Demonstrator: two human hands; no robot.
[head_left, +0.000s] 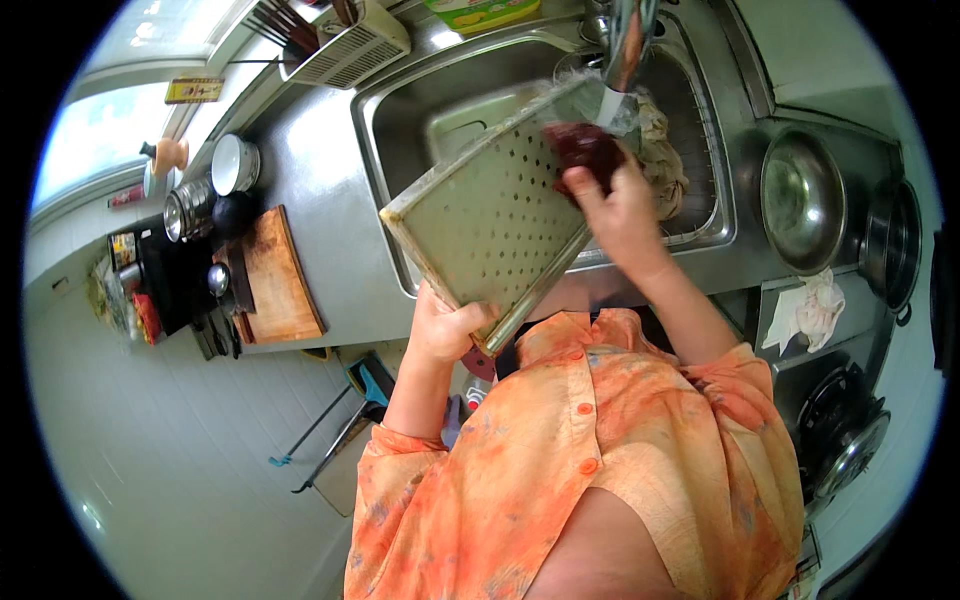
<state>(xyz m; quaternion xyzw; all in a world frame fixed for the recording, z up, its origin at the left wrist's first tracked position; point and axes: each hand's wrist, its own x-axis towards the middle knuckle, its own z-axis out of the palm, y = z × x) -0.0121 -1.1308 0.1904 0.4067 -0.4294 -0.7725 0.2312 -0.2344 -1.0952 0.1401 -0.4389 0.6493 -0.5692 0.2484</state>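
Note:
My left hand (445, 325) grips the near left corner of a pale rectangular panel with a raised rim and rows of small holes (465, 235), its thumb over the edge. The panel is tilted above the sink (440, 125). Closed around a dark red cloth (583, 150), my right hand (622, 210) presses it against the panel's far right part; that hand is slightly blurred. Just beyond the cloth is the white-tipped faucet spout (612, 105). A beige crumpled cloth (660, 160) lies in the right basin, partly behind my right hand.
A utensil rack with chopsticks (350, 45) stands behind the sink at left. White bowls (235, 165) and a wooden cutting board with a knife (285, 280) are on the left counter. To the right are a large metal bowl (803, 200), a dark pan (888, 245) and a white rag (808, 310).

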